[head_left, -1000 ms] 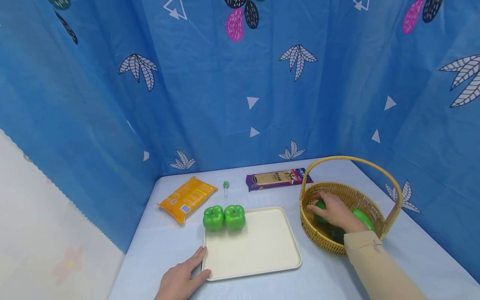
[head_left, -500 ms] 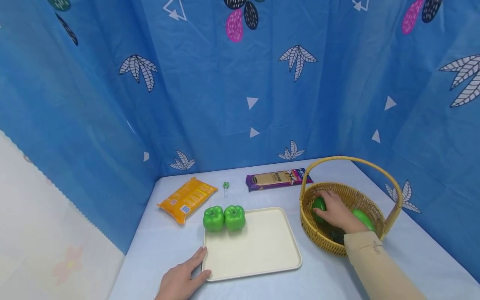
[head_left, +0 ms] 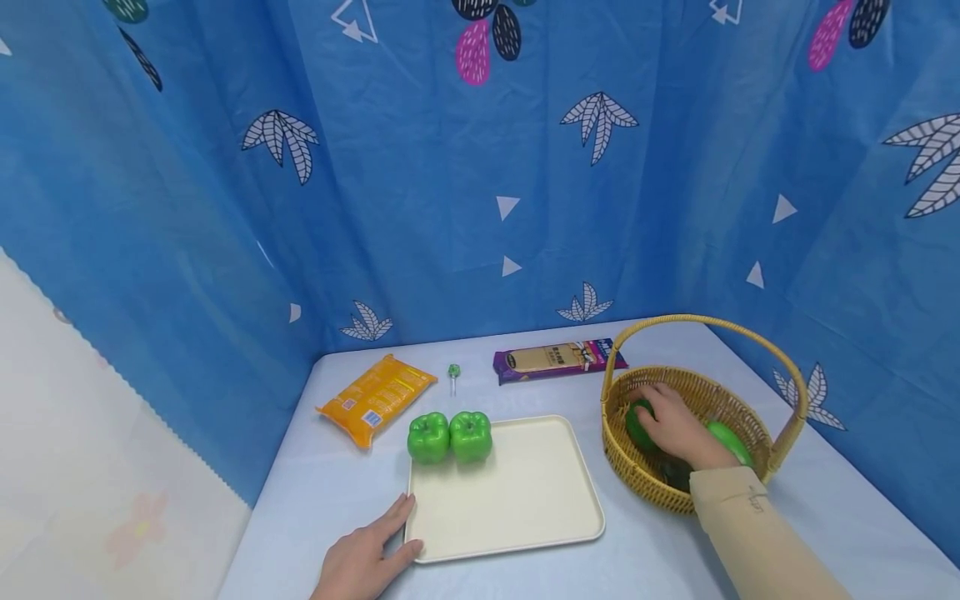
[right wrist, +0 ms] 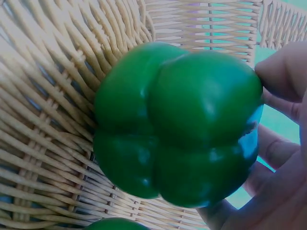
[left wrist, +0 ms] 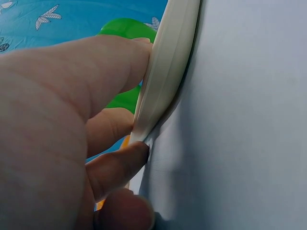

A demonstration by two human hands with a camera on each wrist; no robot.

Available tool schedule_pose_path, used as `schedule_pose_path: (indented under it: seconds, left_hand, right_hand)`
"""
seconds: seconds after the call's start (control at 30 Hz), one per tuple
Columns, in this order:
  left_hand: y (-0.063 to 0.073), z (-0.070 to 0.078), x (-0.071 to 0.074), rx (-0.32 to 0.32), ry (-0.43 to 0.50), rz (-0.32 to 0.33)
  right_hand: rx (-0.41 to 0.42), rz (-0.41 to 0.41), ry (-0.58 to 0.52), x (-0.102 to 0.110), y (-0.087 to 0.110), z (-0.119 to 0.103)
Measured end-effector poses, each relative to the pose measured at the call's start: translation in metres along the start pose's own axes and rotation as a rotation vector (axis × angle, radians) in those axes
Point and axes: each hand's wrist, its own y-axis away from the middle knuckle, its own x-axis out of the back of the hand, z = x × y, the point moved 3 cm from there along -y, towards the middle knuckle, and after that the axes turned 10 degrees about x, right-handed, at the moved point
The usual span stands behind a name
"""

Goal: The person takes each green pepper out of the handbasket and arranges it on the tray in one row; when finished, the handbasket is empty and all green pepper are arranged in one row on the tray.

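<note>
Right hand (head_left: 678, 427) curls round a green pepper (right wrist: 177, 124) inside the basket (head_left: 753, 414) at right; it looks light, glossy, slippery, best cupped round its lobes. Left hand (head_left: 365, 556) rests flat against the tray (head_left: 525, 500), near left

My left hand (head_left: 365, 557) lies flat, palm down, fingers straight and thumb spread. My right hand (head_left: 675, 427) is stretched forward on a sleeved arm, fingers curled in a grip.
</note>
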Motion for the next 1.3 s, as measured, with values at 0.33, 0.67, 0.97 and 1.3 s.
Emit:
schedule_pose_path:
  seconds: [0.33, 0.67, 0.97, 1.3]
  left_hand:
    - [0.0015, 0.0010, 0.0001, -0.004, 0.000, 0.013]
    - [0.0015, 0.0005, -0.0006, -0.001, -0.002, 0.007]
    - [0.0008, 0.0009, -0.0019, 0.001, -0.005, 0.026]
    - [0.0006, 0.0015, -0.0023, 0.009, -0.002, 0.023]
  right_hand:
    - [-0.137, -0.100, 0.027, -0.0028, 0.0010, 0.0045]
    - [-0.123, -0.120, 0.030, -0.0025, 0.0020, 0.0035]
    - [-0.109, -0.104, 0.015, -0.0037, 0.0026, 0.0040]
    - [-0.079, -0.023, -0.004, 0.0006, 0.0023, 0.0019]
